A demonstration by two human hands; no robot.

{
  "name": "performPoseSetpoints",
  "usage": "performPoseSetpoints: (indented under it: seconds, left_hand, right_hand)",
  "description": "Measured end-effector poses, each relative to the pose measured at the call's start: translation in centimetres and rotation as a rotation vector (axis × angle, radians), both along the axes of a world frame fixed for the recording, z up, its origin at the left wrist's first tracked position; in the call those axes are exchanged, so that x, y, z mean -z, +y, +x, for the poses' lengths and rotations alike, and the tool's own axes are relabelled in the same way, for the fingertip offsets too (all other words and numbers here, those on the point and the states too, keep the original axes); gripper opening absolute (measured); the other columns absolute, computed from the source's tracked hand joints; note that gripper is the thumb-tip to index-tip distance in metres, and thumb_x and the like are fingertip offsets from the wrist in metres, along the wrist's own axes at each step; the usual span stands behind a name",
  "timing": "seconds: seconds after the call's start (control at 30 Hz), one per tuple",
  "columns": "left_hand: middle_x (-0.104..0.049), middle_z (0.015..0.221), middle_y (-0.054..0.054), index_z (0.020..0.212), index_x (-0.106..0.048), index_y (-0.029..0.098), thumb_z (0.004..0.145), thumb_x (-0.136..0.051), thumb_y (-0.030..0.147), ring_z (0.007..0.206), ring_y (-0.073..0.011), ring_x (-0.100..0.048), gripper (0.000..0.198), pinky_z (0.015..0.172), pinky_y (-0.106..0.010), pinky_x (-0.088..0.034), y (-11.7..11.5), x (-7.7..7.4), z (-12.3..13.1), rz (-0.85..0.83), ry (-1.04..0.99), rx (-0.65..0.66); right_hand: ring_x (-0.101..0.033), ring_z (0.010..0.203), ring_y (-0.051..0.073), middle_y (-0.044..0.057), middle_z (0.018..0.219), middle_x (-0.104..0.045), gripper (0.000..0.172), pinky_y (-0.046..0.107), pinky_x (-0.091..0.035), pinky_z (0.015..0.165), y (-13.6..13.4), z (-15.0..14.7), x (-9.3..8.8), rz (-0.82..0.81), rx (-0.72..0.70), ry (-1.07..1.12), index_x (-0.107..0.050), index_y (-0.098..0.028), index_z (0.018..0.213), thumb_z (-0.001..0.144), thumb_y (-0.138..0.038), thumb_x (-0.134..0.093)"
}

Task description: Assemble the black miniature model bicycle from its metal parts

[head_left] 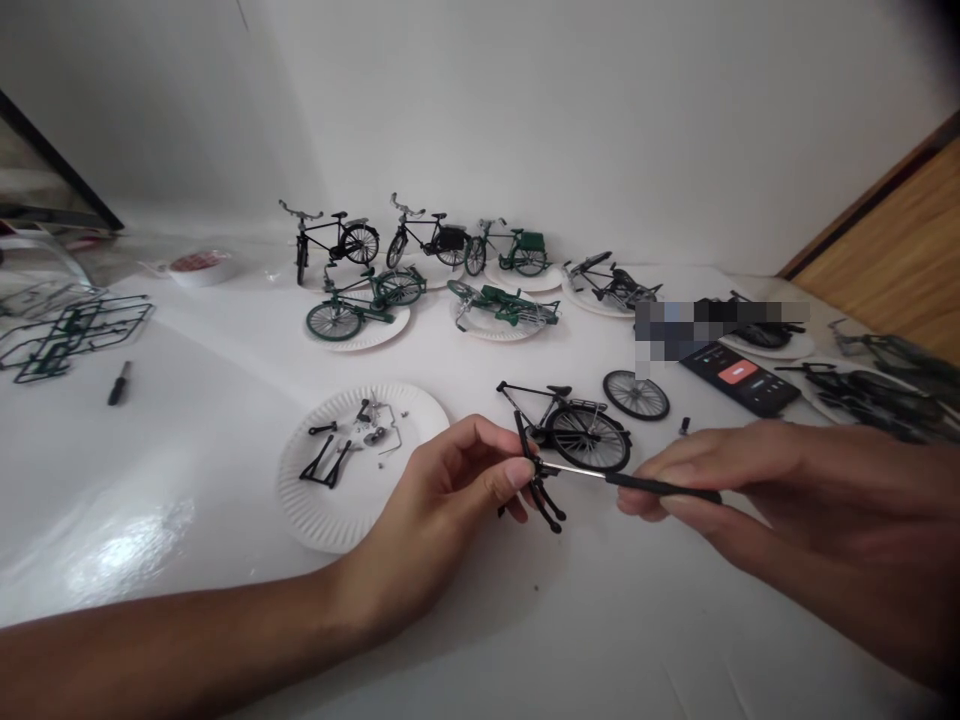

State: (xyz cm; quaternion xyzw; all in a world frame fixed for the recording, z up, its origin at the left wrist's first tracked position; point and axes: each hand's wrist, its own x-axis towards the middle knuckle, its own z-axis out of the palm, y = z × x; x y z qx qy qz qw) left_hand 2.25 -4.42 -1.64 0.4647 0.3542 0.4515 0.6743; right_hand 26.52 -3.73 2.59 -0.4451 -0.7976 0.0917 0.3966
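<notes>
Between its thumb and fingers, my left hand (465,475) pinches a small black bicycle fork (553,508), prongs pointing down. My right hand (720,470) grips a screwdriver (660,487) by its black handle; the thin metal shaft runs left and its tip touches the fork near my left thumb. Just behind my hands rests a black model bicycle frame (559,405) with its rear wheel (589,437) on. A loose wheel (636,395) lies to the right of it. On a white paper plate (300,515) at left are small black and metal parts (326,462).
Finished-looking model bicycles (337,240) stand along the wall, others lie on paper plates (360,340). A phone (739,375) lies at right near more bikes (885,395). At left are part frames (71,330), another screwdriver (120,383) and a white bowl (201,268).
</notes>
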Motion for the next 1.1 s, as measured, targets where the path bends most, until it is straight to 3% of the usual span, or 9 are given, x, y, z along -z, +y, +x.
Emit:
performPoseSetpoints:
  seconds: [0.13, 0.27, 0.4, 0.63, 0.7, 0.87, 0.97, 1.03, 1.1]
  left_hand:
    - [-0.063, 0.085, 0.001, 0.095, -0.059, 0.015, 0.096, -0.066, 0.029, 0.077, -0.0075, -0.058, 0.016, 0.073, -0.019, -0.044, 0.2, 0.3, -0.1, -0.004, -0.013, -0.009]
    - [-0.062, 0.085, 0.002, 0.093, -0.058, 0.015, 0.094, -0.068, 0.028, 0.077, -0.0073, -0.058, 0.017, 0.072, -0.019, -0.045, 0.3, 0.7, -0.1, 0.004, -0.027, -0.028]
    - [-0.062, 0.083, 0.002, 0.093, -0.058, 0.014, 0.094, -0.068, 0.027, 0.075, -0.0073, -0.059, 0.016, 0.071, -0.018, -0.045, 0.3, 0.7, -0.1, 0.03, 0.03, -0.049]
    - [-0.062, 0.083, 0.001, 0.094, -0.059, 0.014, 0.095, -0.066, 0.024, 0.075, -0.0074, -0.06, 0.012, 0.071, -0.018, -0.047, 0.6, 0.5, -0.3, 0.093, 0.124, -0.088]
    - [-0.063, 0.084, 0.001, 0.093, -0.06, 0.014, 0.095, -0.066, 0.024, 0.076, -0.0075, -0.06, 0.012, 0.071, -0.018, -0.047, 0.6, 0.3, -0.3, 0.114, 0.141, -0.088]
    - [-0.065, 0.085, 0.0, 0.093, -0.063, 0.015, 0.093, -0.069, 0.026, 0.076, -0.0086, -0.061, 0.012, 0.07, -0.018, -0.049, 0.2, 0.1, -0.2, 0.129, 0.172, -0.065]
    - [-0.067, 0.087, 0.0, 0.092, -0.065, 0.015, 0.09, -0.072, 0.023, 0.078, -0.009, -0.063, 0.011, 0.072, -0.018, -0.051, -0.2, 0.1, -0.2, 0.144, 0.148, -0.074]
    - [-0.069, 0.09, -0.001, 0.093, -0.066, 0.016, 0.09, -0.072, 0.022, 0.082, -0.0103, -0.066, 0.009, 0.076, -0.019, -0.053, -0.4, 0.2, -0.2, 0.194, 0.128, -0.091]
    - [-0.071, 0.093, -0.002, 0.094, -0.066, 0.017, 0.091, -0.071, 0.02, 0.088, -0.0123, -0.068, 0.006, 0.081, -0.022, -0.054, -0.5, 0.2, -0.4, 0.318, 0.144, -0.126]
  right_hand:
    - [-0.073, 0.06, 0.015, -0.006, 0.076, -0.078, 0.009, 0.024, -0.064, 0.055, 0.3, -0.6, -0.3, -0.058, -0.099, -0.023, -0.075, -0.036, 0.085, 0.084, -0.028, -0.072]
    - [-0.074, 0.061, 0.018, -0.004, 0.075, -0.078, 0.004, 0.027, -0.062, 0.052, 0.2, -0.3, -0.5, -0.102, -0.014, -0.04, -0.078, -0.035, 0.084, 0.081, -0.038, -0.077]
    - [-0.074, 0.063, 0.018, -0.003, 0.072, -0.077, 0.017, 0.025, -0.057, 0.05, 0.1, -0.3, -0.9, -0.222, 0.044, -0.099, -0.078, -0.032, 0.075, 0.084, -0.045, -0.073]
    - [-0.064, 0.05, 0.012, -0.003, 0.057, -0.067, 0.033, 0.022, -0.047, 0.044, 0.3, -0.9, -1.1, -0.346, -0.09, -0.146, -0.068, -0.025, 0.066, 0.095, -0.038, -0.057]
    - [-0.057, 0.045, 0.011, -0.004, 0.053, -0.061, 0.034, 0.023, -0.042, 0.043, 0.4, -0.9, -0.7, -0.302, -0.098, -0.211, -0.064, -0.025, 0.068, 0.098, -0.036, -0.052]
    - [-0.07, 0.074, 0.015, 0.0, 0.088, -0.075, 0.021, 0.025, -0.049, 0.063, 0.3, -1.2, 0.6, -0.112, -0.108, -0.309, -0.066, -0.024, 0.097, 0.102, -0.029, -0.047]
    - [-0.065, 0.06, 0.014, -0.001, 0.079, -0.072, 0.021, 0.027, -0.045, 0.057, -0.2, -1.4, 1.1, -0.073, -0.132, -0.348, -0.064, -0.023, 0.098, 0.103, -0.032, -0.045]
    - [-0.059, 0.053, 0.013, -0.002, 0.069, -0.067, 0.026, 0.027, -0.042, 0.054, -0.5, -1.5, 1.2, -0.147, -0.141, -0.314, -0.063, -0.022, 0.093, 0.104, -0.035, -0.044]
    - [-0.049, 0.047, 0.012, -0.004, 0.057, -0.054, 0.035, 0.026, -0.039, 0.049, -0.8, -1.8, 1.2, -0.384, -0.137, -0.197, -0.062, -0.022, 0.085, 0.104, -0.041, -0.04]
